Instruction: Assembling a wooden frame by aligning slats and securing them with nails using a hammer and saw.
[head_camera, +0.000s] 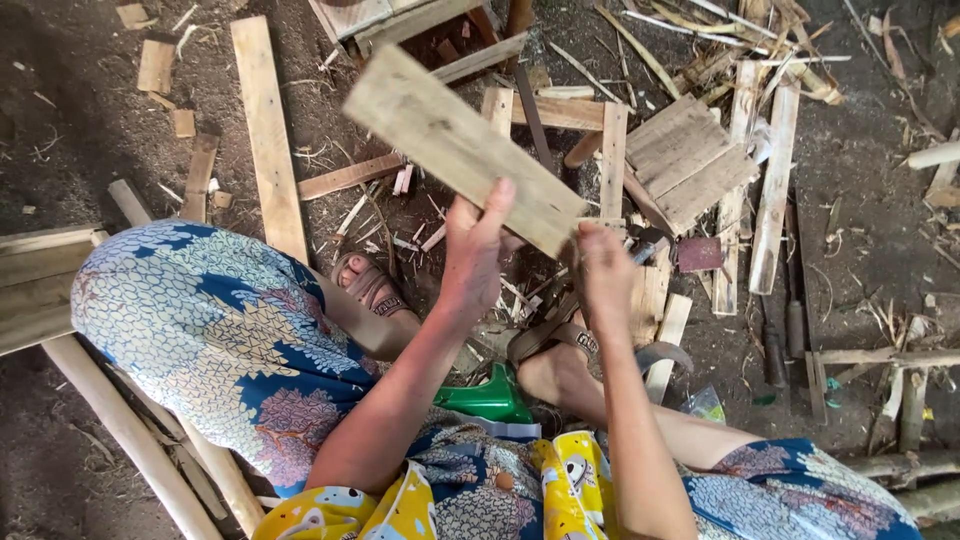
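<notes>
Up in front of me, both my hands gripped the wooden board (465, 148). My left hand (472, 262) and right hand (606, 275) pinched its near end; it slanted away leftward above the ground.

Blue patterned clothing (200, 320), brown sandals (372, 290)

Held plank (465, 150) motion-blurred, grain and edges smeared. Left hand (470, 262) shows its back only; fingers behind plank hidden. Right hand (605, 275) covers plank's lower corner, grip underneath unseen. Wooden frame (420, 30) cut off by top edge. Green plastic object (492, 398) half hidden between legs, kind unclear. Dark tools (785, 330) on floor too dim to identify. Pole (130, 430) runs out bottom edge. Right foot partly behind forearm.
</notes>
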